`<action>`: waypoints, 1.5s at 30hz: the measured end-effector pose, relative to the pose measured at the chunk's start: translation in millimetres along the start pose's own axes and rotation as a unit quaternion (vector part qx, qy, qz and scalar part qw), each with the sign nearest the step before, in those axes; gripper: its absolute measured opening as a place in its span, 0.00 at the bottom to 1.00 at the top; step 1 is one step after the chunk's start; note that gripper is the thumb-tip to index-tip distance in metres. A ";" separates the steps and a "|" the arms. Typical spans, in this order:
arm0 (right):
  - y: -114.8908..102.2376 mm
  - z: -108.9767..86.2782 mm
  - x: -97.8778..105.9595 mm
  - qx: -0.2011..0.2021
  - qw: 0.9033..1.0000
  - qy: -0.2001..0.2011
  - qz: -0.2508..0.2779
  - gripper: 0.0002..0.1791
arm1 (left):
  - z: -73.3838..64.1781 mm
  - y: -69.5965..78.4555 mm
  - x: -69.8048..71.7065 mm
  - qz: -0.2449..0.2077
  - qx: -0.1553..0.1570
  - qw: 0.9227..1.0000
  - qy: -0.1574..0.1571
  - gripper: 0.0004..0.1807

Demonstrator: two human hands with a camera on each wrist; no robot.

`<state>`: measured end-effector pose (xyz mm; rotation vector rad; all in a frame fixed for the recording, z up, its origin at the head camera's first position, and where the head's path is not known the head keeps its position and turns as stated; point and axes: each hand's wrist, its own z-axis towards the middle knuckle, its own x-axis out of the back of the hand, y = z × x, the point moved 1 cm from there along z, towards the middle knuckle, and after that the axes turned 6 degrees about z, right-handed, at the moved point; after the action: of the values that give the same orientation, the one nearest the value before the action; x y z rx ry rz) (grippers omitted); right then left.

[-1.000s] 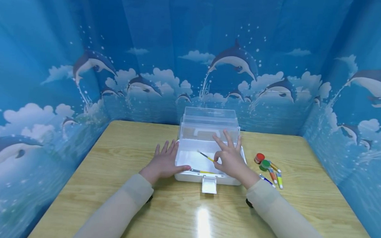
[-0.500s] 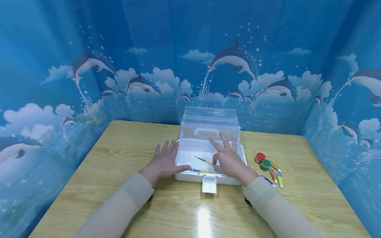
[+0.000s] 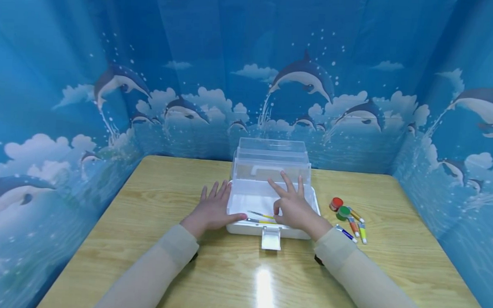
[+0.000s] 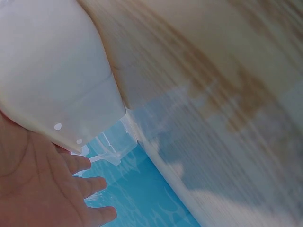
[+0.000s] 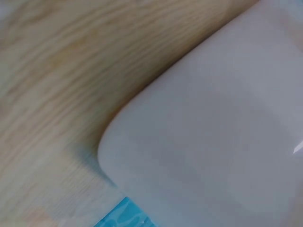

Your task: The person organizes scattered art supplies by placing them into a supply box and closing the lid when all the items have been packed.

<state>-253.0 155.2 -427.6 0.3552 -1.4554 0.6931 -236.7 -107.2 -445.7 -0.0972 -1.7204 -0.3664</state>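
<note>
Table (image 3: 166,182) wide leftward | left hand (image 3: 212,209) splayed at box rim (image 3: 249,227) | right hand (image 3: 297,211) pinches paintbrush (image 3: 263,215)

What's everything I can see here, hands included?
Box: one, white, open, mid-table.
Lid: one, clear, raised at back.
Latch: one, white, box front.
Brushes: two, yellow-handled, one held, one along box's front edge.
Pots: two, red and green, right of box.
Tubes: four; orange, yellow, golden, blue; near pots.
Table: one, pale wood, beneath.
Backdrop: one, blue, dolphin-printed, around table.
Dark objects: two, black, below sleeves.
Sleeves: two, beige, on forearms.
Left hand: one, bare, at box's left side.
Right hand: one, bare, over box.
</note>
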 end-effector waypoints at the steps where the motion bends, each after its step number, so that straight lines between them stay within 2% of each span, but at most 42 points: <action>1: 0.1 0.1 0.3 -0.002 1.000 0.000 0.000 0.16 | 0.4 -0.2 -0.1 0.000 0.000 1.000 0.000 0.62; 7: 0.4 -0.4 2.6 -0.008 1.000 0.004 -0.004 0.17 | 2.2 -0.4 -0.3 0.003 0.004 1.000 0.000 0.63; 20: 3.9 -8.6 8.9 -0.012 0.999 0.027 -0.019 0.17 | -2.8 1.2 3.1 -0.001 0.001 1.000 -0.005 0.62; 25: 5.5 -12.8 12.7 -0.016 0.999 0.034 -0.008 0.17 | -3.3 0.7 2.6 -0.002 -0.003 1.000 -0.002 0.63; 37: 9.5 -29.4 35.6 -0.023 0.998 0.055 0.001 0.14 | -2.9 -0.3 2.0 -0.002 -0.007 1.000 0.001 0.62; 45: 24.1 -45.5 47.9 -0.036 0.996 0.076 0.012 0.13 | -3.0 -1.5 1.1 -0.003 -0.014 1.000 0.002 0.62</action>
<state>-233.8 211.7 -390.3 0.2241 -1.3388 0.6706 -234.5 -109.8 -444.5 -0.1110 -1.7115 -0.3955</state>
